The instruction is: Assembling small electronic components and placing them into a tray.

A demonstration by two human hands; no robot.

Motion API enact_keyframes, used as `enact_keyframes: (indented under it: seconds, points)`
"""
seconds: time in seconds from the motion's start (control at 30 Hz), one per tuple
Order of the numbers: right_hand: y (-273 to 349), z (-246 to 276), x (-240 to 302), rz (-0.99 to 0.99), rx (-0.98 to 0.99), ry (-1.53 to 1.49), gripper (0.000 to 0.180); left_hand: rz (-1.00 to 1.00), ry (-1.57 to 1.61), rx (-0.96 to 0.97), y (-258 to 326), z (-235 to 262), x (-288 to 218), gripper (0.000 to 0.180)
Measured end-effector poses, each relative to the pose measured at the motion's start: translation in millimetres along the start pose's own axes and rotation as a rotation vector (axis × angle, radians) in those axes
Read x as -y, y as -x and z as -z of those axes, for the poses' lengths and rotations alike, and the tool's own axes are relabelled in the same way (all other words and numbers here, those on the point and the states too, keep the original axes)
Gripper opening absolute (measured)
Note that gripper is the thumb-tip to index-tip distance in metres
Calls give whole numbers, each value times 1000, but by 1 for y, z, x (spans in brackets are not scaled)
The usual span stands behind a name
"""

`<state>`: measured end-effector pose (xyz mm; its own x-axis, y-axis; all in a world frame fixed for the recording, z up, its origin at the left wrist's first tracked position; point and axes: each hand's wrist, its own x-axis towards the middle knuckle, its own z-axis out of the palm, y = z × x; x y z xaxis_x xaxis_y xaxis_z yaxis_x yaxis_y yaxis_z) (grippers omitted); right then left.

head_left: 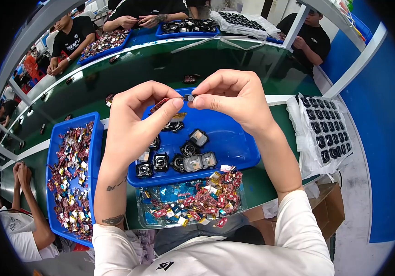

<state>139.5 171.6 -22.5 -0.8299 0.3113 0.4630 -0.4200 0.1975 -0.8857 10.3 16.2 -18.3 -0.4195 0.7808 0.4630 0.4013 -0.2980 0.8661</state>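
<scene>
- The left hand [135,117] and right hand [232,96] pinch one tiny dark part [189,97] between their fingertips, high over the blue tray [234,142].
- It is so small that it could slip and get lost among the black pieces [179,158] below.

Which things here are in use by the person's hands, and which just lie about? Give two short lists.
In use:
left hand
right hand
small dark part pinched between both

Lying about:
middle blue tray of dark square parts
left blue tray of red pieces
clear tray
black grid tray
</scene>
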Motion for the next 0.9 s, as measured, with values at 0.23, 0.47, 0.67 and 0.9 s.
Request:
enact_keyframes:
  seconds: [0.23,0.47,0.67,0.9]
  points:
    - [0,-1,-2,-108,141,-218,15,114,185,126,-2,4,2,10]
    - [-1,-2,-4,-145,231,-165,21,116,155,234,-3,9,1,9]
    - [-8,19,-35,153,187,904,18,55,153,196,-2,14,-5,10]
    - [0,9,-66,-151,513,1124,33,54,90,154,-3,16,-4,9]
